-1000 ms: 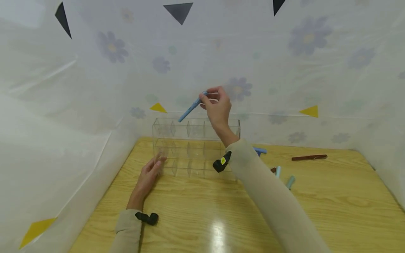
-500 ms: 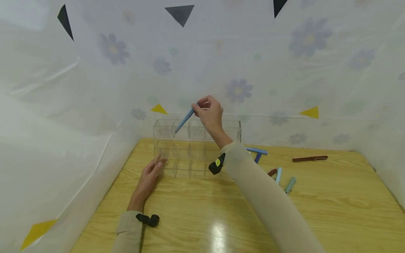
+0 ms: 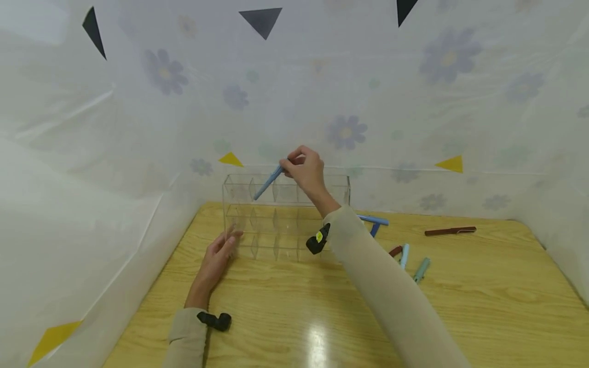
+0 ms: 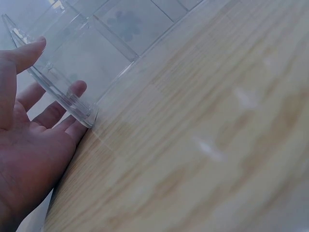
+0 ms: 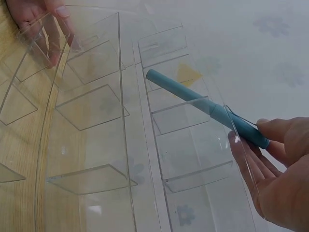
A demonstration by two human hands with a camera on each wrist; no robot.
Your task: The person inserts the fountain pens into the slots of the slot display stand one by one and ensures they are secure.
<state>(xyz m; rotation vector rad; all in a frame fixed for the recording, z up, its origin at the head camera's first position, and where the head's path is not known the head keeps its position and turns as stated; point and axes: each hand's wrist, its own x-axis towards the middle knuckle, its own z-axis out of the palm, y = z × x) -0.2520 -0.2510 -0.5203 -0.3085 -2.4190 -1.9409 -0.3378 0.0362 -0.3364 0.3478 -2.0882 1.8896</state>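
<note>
My right hand [image 3: 306, 168] pinches a blue pen [image 5: 178, 89] by its clip end, between thumb and fingers. The pen slants down to the left, its free end over the top tier of a clear acrylic organizer [image 3: 287, 205], about the second compartment from the left. This organizer stands on the table in three tiers, split by thin dividers. At its left end, my left hand [image 3: 218, 255] holds the side, thumb on the near side and fingers behind, seen through the clear wall in the left wrist view.
Right of the organizer lie a blue pen [image 3: 379, 221] and a dark blue one [image 3: 375, 230] touching it. Nearer are a brown pen [image 3: 395, 250], a light blue pen [image 3: 405, 254] and a green pen [image 3: 422, 269]. Farther right lies another brown pen [image 3: 451, 231]. White patterned sheeting [image 3: 285, 102] encloses the table.
My right hand has moved down and slightly left, bringing the pen's free end from above the organizer to its top tier. My left hand has stayed at the organizer's left end.
</note>
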